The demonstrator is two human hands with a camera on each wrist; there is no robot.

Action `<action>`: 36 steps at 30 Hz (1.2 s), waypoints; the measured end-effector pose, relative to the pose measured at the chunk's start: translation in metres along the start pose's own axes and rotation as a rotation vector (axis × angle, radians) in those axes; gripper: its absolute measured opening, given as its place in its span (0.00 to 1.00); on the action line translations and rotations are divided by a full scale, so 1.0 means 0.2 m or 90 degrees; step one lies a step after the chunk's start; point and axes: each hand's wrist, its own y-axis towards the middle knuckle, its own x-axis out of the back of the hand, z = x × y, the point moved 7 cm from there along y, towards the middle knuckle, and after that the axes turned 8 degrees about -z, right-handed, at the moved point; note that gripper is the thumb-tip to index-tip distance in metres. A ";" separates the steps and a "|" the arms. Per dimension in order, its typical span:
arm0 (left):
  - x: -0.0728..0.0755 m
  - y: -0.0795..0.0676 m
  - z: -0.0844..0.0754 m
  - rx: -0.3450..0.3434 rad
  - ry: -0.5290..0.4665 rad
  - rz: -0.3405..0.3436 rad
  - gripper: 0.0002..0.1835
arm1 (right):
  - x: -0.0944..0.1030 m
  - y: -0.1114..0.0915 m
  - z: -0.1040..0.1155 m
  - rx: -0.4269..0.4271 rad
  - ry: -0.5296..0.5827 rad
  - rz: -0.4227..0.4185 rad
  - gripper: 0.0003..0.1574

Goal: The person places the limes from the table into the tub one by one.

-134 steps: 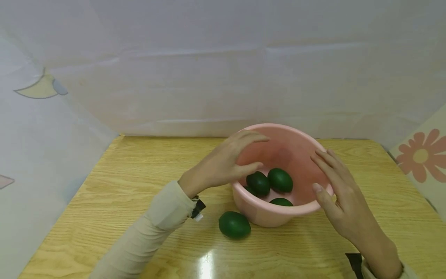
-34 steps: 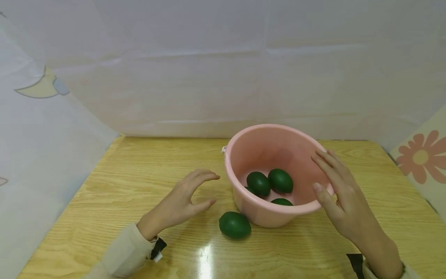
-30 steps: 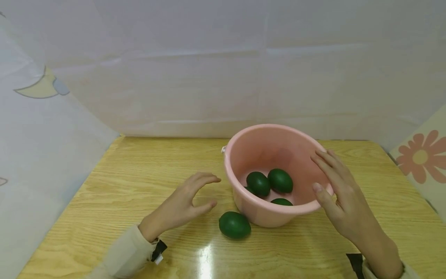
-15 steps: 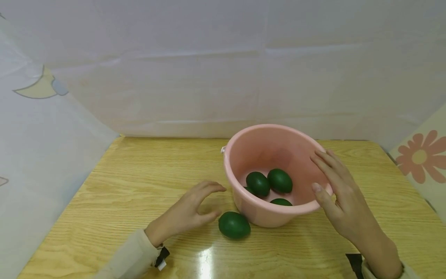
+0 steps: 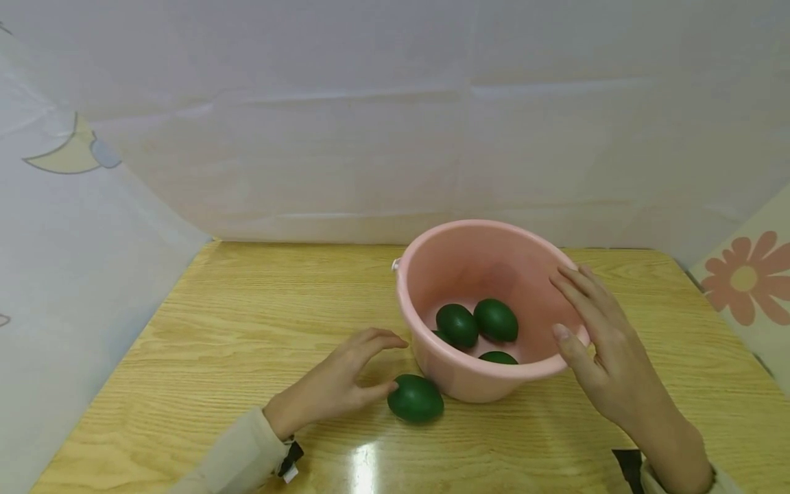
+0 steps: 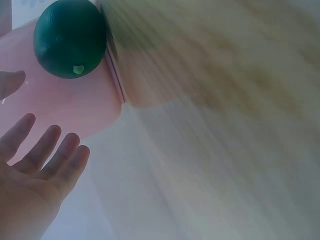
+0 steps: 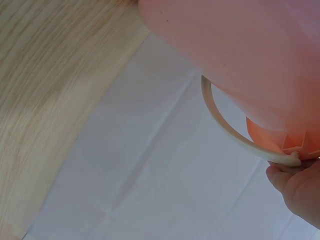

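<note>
A dark green oval fruit (image 5: 416, 399) with a pale stem nub lies on the table against the front left of a pink bucket (image 5: 472, 381). My left hand (image 5: 339, 381) is beside it, fingers spread and palm facing it. From the head its thumb overlaps the fruit's left edge, while the left wrist view shows a gap between hand and fruit (image 6: 71, 39). My right hand (image 5: 607, 343) holds the bucket's right rim, fingertips over the edge. Several matching fruits (image 5: 496, 320) sit inside, some partly hidden by the front wall.
The wooden table (image 5: 247, 295) extends around the bucket, with a pale wall covering (image 5: 345, 151) behind it. A cream bucket handle (image 7: 225, 122) hangs near the right hand. A white handle pivot (image 5: 396, 264) sticks out at the bucket's left rim.
My left hand has left the bucket's left rim, drawn back left, then moved down and right to the loose fruit. The right hand, bucket and fruits stay put.
</note>
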 end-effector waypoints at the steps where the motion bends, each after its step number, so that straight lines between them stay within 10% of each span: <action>1: -0.01 0.00 0.00 0.004 -0.003 0.005 0.28 | 0.00 0.00 0.00 0.000 -0.001 0.000 0.35; 36: -0.16 0.01 -0.03 -0.001 -0.006 0.145 0.25 | 0.00 0.00 0.00 -0.008 0.005 0.006 0.35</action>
